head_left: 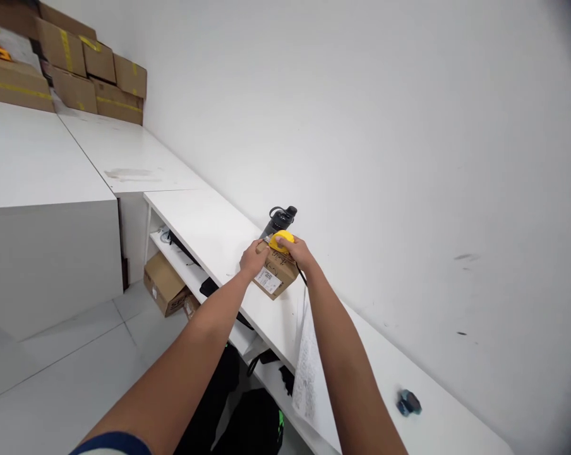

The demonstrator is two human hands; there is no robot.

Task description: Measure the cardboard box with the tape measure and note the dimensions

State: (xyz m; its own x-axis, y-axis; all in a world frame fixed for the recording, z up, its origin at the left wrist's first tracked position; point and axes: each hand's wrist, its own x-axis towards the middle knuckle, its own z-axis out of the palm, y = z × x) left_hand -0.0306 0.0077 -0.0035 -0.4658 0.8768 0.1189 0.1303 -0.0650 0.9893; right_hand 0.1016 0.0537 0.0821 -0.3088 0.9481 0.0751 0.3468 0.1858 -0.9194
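On the white cabinet top sits a small cardboard box [276, 278] with a white label and black handwriting. My right hand [299, 250] is closed around a yellow tape measure [282, 241] held at the box's upper far edge. A dark cord hangs below that hand. My left hand [254, 259] is at the box's left corner, its fingers pinched where a short pale strip leaves the tape measure. The fingertips are partly hidden. Just behind the box, against the wall, is a dark bottle [280, 220] with a loop on its lid.
Bubble wrap [306, 366] drapes over the cabinet's front edge. A small dark blue roundish object [408, 402] lies on the right of the top. Open shelves [186, 265] below hold dark items. An open carton [165, 284] stands on the floor. Several cardboard boxes [67, 50] are stacked far left.
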